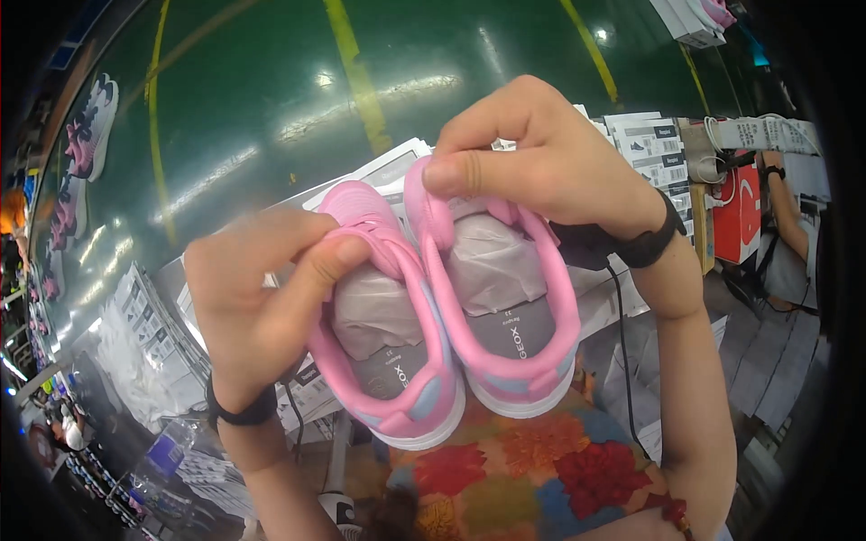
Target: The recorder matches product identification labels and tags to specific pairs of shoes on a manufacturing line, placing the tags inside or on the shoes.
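Observation:
A pair of pink sneakers with light blue patches and white soles is held up side by side in front of me, heels toward me. Crumpled white paper fills the front of both. My left hand pinches the tongue and laces of the left sneaker between thumb and fingers. With thumb and bent forefinger, my right hand grips the tongue of the right sneaker. Grey insoles show inside both shoes. Each wrist wears a black band with a cord hanging from it.
Beyond the shoes runs a green surface with yellow lines. Several sneakers stand along its left side. Stacks of printed label sheets lie at right, near a red box. A plastic bottle is at lower left. Another person's arm shows at far right.

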{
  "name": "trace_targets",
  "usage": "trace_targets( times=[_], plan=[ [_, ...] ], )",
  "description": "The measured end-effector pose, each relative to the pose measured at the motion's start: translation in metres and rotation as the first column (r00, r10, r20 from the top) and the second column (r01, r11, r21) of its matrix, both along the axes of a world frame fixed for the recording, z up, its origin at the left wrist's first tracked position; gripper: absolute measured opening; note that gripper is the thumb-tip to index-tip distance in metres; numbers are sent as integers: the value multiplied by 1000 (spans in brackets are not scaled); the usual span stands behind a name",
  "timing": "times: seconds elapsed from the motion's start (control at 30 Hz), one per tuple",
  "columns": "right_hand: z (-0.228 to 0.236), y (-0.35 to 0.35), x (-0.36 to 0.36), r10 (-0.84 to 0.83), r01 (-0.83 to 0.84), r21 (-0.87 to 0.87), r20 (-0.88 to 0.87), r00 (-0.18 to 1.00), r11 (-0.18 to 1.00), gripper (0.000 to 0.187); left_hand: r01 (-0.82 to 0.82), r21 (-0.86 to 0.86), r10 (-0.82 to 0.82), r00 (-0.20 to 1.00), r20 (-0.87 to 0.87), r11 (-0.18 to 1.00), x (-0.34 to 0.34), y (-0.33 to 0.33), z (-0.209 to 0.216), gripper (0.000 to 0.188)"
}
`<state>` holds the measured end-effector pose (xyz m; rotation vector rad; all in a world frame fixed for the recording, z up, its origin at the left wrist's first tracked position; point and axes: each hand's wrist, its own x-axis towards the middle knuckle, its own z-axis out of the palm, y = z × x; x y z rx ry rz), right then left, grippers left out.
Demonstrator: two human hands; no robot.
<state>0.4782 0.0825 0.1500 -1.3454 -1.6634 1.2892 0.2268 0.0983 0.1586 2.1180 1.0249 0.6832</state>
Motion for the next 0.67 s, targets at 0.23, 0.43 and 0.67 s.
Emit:
trace_targets(
  times=[0.23, 0.43, 0.67],
  plan=[
    [-13, 9, 1, 0, -32, -207, -153, 988, 978, 33, -70, -539, 136, 987, 82, 839, 5, 16, -3, 19],
    [-30, -40, -11, -85, 38, 415, 97, 992, 909, 24, -51, 83, 57, 996, -66, 995, 1, -31, -16, 8],
    [-28, -123, -6, -46, -151, 337, 512, 858, 930, 53, 13, 57, 2, 970, -243, 998, -18, -105, -50, 93]
  ],
)
